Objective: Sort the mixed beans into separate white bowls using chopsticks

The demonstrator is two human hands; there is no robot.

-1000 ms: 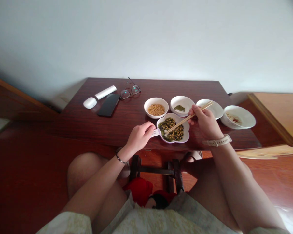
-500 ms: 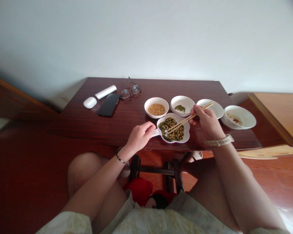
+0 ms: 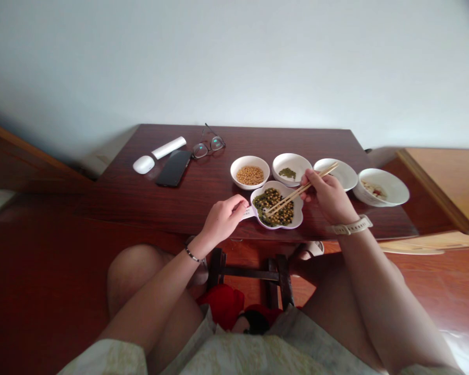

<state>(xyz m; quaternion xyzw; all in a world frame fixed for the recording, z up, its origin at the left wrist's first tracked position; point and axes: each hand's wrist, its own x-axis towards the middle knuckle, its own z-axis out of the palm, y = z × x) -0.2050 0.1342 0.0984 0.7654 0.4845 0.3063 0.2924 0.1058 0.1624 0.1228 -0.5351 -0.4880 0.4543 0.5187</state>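
Note:
My left hand [image 3: 227,214] is closed on the short handle of a white, scallop-edged bowl [image 3: 299,214] at the table's front edge. Mixed beans [image 3: 277,207], green, dark and yellow, cover its bottom. My right hand [image 3: 325,194] grips a pair of wooden chopsticks [image 3: 297,193], whose tips reach down into the mix at the left side of the bowl. Just behind stand a white bowl of yellow soybeans [image 3: 250,175] and a white bowl with a few green beans [image 3: 287,173]. A white dish [image 3: 346,176] sits partly hidden behind my right hand.
At the right end of the dark wooden table [image 3: 172,208] stands a white bowl [image 3: 398,194] with pale and reddish pieces inside. To the left lie a black phone [image 3: 174,168], a white wand-shaped device [image 3: 168,148] and eyeglasses [image 3: 209,147]. A wall rises behind.
My right hand and the chopsticks have shifted slightly to the left, the tips staying among the beans. My left hand keeps its hold on the handle.

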